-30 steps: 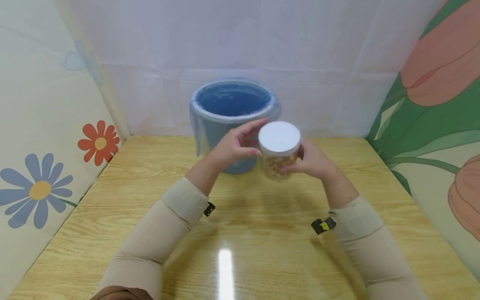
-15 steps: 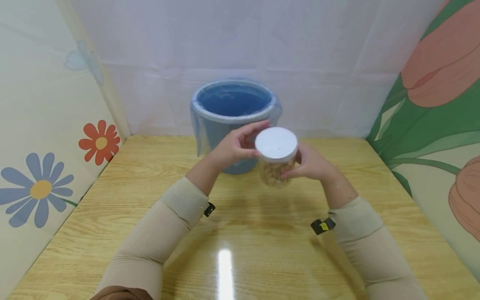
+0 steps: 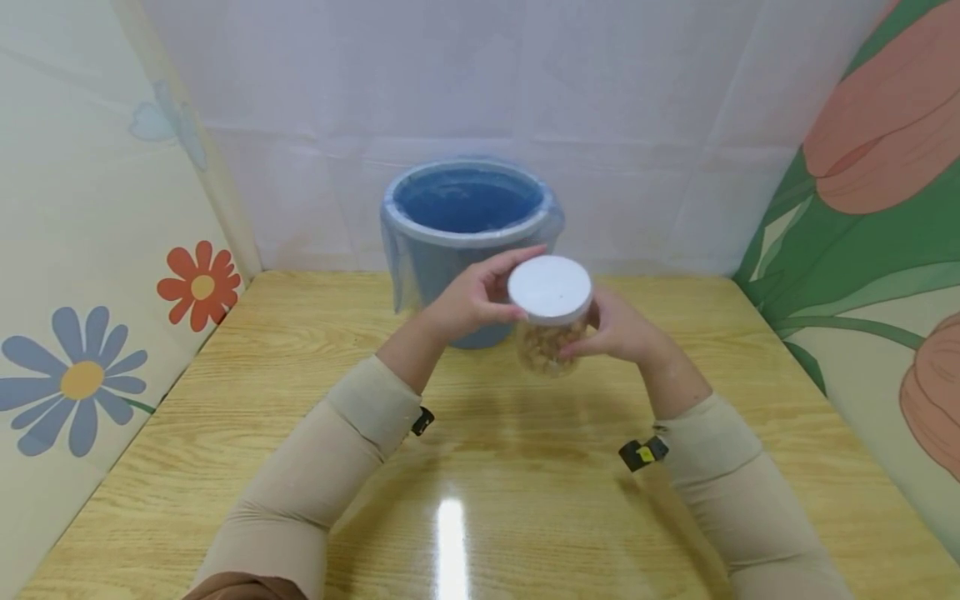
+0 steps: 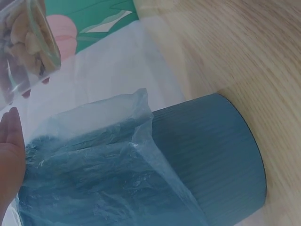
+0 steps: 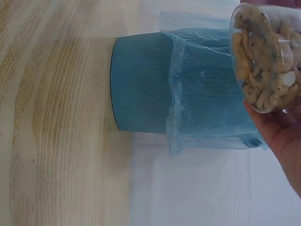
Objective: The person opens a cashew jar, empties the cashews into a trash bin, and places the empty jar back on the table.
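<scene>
A clear jar of curved, cashew-like nuts (image 5: 263, 61) hangs above the table, tilted a little, its white lid (image 3: 550, 287) facing up. My right hand (image 3: 618, 329) grips the jar body from the right, thumb across its front. From the left, my left hand (image 3: 480, 296) curls at the lid, thumb at the near edge and a finger reaching behind it. The left wrist view has only part of the left hand (image 4: 10, 155), below the jar (image 4: 30, 44); the lid lies outside that view.
Behind the hands stands a blue ribbed bucket (image 3: 420, 258) lined with a translucent bag (image 4: 103, 160) folded over its rim. A white sheet (image 3: 637, 125) hangs behind the wooden table (image 3: 525, 483). Flower-patterned panels (image 3: 82, 208) flank both sides.
The jar has come slightly lower, nearer and to the left in the head view, its lid tipped more towards me. My left thumb now overlaps the lid's edge. The bucket has stayed still.
</scene>
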Available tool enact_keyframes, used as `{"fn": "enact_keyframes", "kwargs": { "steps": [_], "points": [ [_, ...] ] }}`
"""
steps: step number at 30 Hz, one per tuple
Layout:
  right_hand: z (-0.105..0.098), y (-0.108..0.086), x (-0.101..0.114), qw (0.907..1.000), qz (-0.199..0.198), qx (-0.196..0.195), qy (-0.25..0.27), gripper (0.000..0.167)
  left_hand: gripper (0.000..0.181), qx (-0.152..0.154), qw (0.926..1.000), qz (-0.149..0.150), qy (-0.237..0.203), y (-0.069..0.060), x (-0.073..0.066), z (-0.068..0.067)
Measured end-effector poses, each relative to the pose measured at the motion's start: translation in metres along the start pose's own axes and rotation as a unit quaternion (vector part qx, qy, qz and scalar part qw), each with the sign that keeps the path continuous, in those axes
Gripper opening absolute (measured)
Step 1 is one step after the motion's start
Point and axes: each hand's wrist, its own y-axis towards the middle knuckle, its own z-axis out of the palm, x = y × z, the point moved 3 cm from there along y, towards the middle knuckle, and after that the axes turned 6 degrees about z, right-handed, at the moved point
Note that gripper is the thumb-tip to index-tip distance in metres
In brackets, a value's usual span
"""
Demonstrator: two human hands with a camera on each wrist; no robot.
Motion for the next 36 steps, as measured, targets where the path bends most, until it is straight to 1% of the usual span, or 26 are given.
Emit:
{"fn": "enact_keyframes", "kwargs": {
  "steps": [4,8,11,14,16,17,19,21,24,26,28,30,33,36],
  "points": [
    [0.000,0.000,0.000,0.9999,0.004,-0.010,0.003,0.089,0.082,-0.016,0.9998,-0.003,-0.005,0.000,0.001,0.001],
    [0.002,0.000,0.002,0.9989,0.026,-0.038,0.004,0.088,0.077,-0.041,0.9990,-0.005,0.015,0.002,0.003,0.001],
    [0.005,0.000,0.009,0.9969,0.042,-0.066,0.006,0.088,0.083,-0.057,0.9979,-0.006,0.032,0.002,0.004,0.002],
    [0.009,-0.001,0.017,0.9950,0.046,-0.088,0.009,0.087,0.094,-0.069,0.9968,-0.007,0.039,0.002,0.005,0.003],
    [0.011,0.000,0.020,0.9936,0.049,-0.102,0.003,0.087,0.098,-0.078,0.9959,-0.006,0.045,0.002,0.006,0.004],
    [0.012,0.000,0.020,0.9928,0.052,-0.108,0.003,0.087,0.093,-0.086,0.9950,-0.008,0.051,0.002,0.006,0.004],
    [0.011,0.002,0.013,0.9912,0.055,-0.120,-0.003,0.088,0.084,-0.101,0.9927,-0.012,0.065,0.003,0.007,0.005],
    [0.011,0.002,0.012,0.9894,0.061,-0.132,-0.006,0.088,0.077,-0.117,0.9899,-0.017,0.078,0.003,0.007,0.006],
    [0.012,0.003,0.010,0.9876,0.057,-0.146,-0.007,0.088,0.077,-0.139,0.9849,-0.028,0.099,0.004,0.007,0.008],
    [0.014,0.003,0.015,0.9870,0.056,-0.151,-0.003,0.088,0.077,-0.147,0.9828,-0.031,0.108,0.004,0.007,0.009],
    [0.013,0.004,0.010,0.9861,0.057,-0.156,-0.005,0.088,0.077,-0.150,0.9817,-0.030,0.113,0.004,0.007,0.009],
    [0.011,0.005,0.003,0.9857,0.061,-0.157,-0.010,0.089,0.078,-0.148,0.9822,-0.027,0.112,0.004,0.007,0.009],
    [0.008,0.006,-0.006,0.9857,0.065,-0.154,-0.019,0.090,0.082,-0.133,0.9845,-0.022,0.113,0.003,0.010,0.008],
    [0.006,0.007,-0.009,0.9872,0.059,-0.147,-0.022,0.090,0.084,-0.112,0.9880,-0.013,0.105,0.001,0.009,0.006]
  ]
}}
